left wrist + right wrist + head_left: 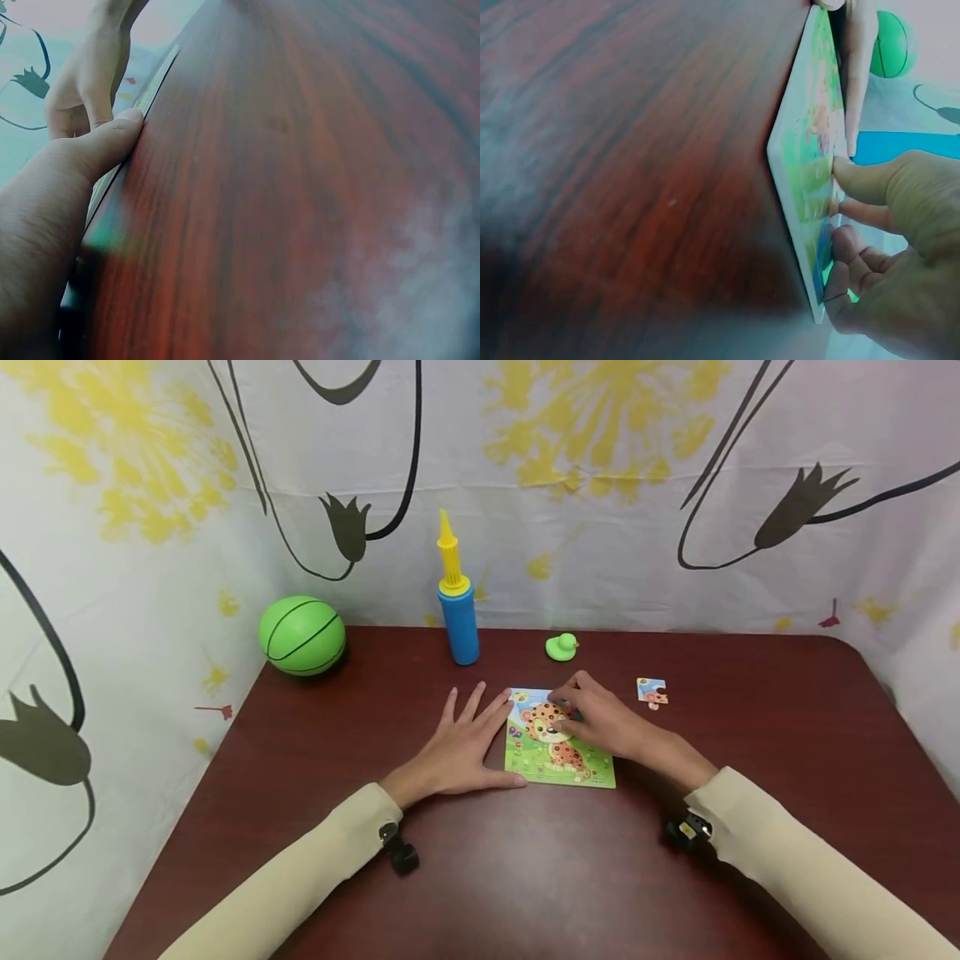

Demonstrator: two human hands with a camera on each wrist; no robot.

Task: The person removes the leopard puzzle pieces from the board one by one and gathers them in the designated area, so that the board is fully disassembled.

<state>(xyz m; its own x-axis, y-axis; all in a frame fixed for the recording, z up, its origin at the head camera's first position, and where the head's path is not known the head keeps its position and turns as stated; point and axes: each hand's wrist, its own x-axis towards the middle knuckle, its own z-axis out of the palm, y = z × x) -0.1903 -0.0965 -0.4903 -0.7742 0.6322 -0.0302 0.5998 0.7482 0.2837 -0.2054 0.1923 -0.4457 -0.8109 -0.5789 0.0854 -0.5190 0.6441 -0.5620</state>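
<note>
Beige sleeves (pixel 300 872) angle in over dark-red table (pixel 555 868). Blue-yellow pump (pixel 461 625) stands upright at the back, green ball (pixel 302 635) left of it. Left hand (pixel 467 747): fingers straight, spread, touching left side of leopard puzzle (pixel 562 756). Right hand (pixel 606 717): fingers bent, touching puzzle's upper right; can't tell if they pinch anything. Puzzle lies flat on table. Green duck (pixel 561 648) sits behind it, loose puzzle piece (pixel 649 690) right of it, apart.

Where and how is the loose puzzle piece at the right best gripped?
Probably by its left and right edges, pinched between thumb and fingertips, with the right hand coming from above: the loose puzzle piece lies flat on the table, looks thin, and has a knob jutting toward the person.
</note>
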